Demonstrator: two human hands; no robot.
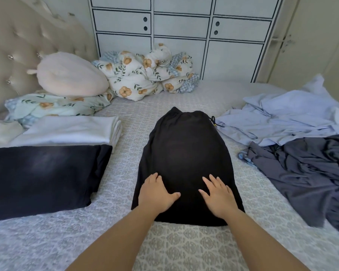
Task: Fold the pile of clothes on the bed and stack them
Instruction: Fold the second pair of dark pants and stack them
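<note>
Left hand and right hand lie flat, fingers spread, on the long black drawstring garment mid-bed, probably smoothing its near end before folding.

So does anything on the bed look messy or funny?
Yes. The light blue clothes and the grey garment on the right lie crumpled and unfolded, unlike the flat black garment under both hands. A drawstring pokes out at its far corner.

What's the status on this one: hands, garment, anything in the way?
Left hand and right hand open, flat on black garment, laid out mid-bed. Unfolded light blue shirt and grey garment wait on the right. Nothing in the way.
</note>
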